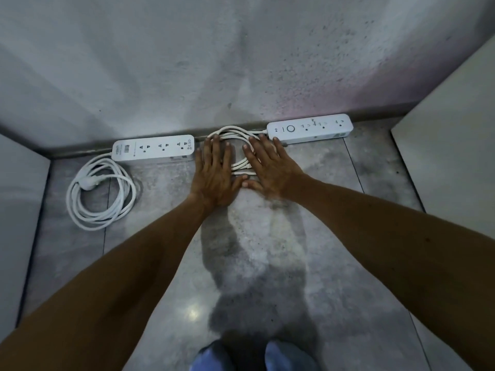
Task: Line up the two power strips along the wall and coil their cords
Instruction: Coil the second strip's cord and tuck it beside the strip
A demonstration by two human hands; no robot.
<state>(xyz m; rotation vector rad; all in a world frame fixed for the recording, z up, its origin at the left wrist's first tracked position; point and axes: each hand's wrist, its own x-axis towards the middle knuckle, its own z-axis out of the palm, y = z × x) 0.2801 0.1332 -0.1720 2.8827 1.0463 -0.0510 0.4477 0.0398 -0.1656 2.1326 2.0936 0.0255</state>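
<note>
- where the fingers (214, 148) of the left hand (217, 175) lie, they are spread and flat, pressing down on the left side of the right cord coil (235, 136); nothing is gripped.
- the right hand (270, 170) does the same on the coil's right side, fingers splayed, palm down, thumbs of both hands nearly touching at the near edge of the loops.
- this coil sits on the floor (267, 250) between the two strips, its far loops against the foot of the wall (241, 62), its end running into the right power strip (309, 128).
- the right power strip lies flat along the wall; the left power strip (154, 147) lies along the same wall, well apart to the left.
- the left cord coil (100, 194) rests loose just in front of the left strip's near end, plug (87, 183) lying inside the loops.
- risk, as i judge it: the pressed coil is only flattened, not tied, so lifting the hands may let the stiff loops spring open and sprawl; a sideways drag of either palm could also tug the cord and pull the right strip off the wall line.
- the floor is grey tile, glossy and mottled, likely slippery for the strips.
- the wall is rough grey concrete; pale panels close the space at left and right, and the light is dim.
</note>
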